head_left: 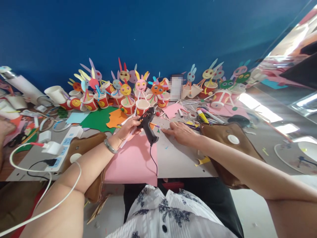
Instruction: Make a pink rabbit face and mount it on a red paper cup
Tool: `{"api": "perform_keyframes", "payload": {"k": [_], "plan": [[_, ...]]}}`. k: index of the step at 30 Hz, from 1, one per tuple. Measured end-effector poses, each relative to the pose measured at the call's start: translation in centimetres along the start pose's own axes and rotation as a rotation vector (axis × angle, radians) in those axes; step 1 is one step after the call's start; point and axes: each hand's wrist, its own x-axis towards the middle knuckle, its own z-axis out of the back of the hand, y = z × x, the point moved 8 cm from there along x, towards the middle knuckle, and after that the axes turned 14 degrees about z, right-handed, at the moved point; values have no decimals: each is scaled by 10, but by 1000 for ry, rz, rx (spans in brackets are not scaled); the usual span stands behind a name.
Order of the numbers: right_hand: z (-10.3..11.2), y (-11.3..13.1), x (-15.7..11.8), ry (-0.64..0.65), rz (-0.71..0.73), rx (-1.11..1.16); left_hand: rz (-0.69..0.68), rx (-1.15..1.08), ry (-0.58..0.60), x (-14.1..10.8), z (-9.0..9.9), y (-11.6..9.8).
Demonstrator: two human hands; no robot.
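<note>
My left hand is closed around a thin white straw that sticks out below the palm. Right against its fingers is a black hot glue gun, handle towards me and cord running down; whether those fingers also grip the gun I cannot tell. My right hand rests on the grey tabletop with its fingers stretched out to the left, near small paper scraps. Pink paper lies under the left hand and the gun. Just behind stand red-and-white paper cups with paper animal faces on straws.
A white power strip with plugs and cables lies left, beside a brown hand warmer; another brown one lies under my right forearm. Green paper, a glue stick and pens clutter the back. Another person's hand shows far left.
</note>
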Motion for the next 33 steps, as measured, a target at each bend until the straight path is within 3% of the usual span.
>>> {"api": "perform_keyframes", "payload": {"k": [8,12,16,20,24,27,33], "plan": [[14,2,25,-64,-106,72,7,-3,8,1,0,0],[17,14,42,-84,-70,170,7,6,-17,1,1,-1],[20,19,37,-111,-30,129,8,20,-10,1,0,-2],[11,27,21,-48,88,32,14,18,-2,2,1,1],[8,14,10,-3,-11,-56,13,3,2,2,3,2],[12,7,14,-1,-79,-85,20,-7,-6,3,2,3],[17,22,35,-6,-7,-58,25,6,-20,2,2,2]]}}
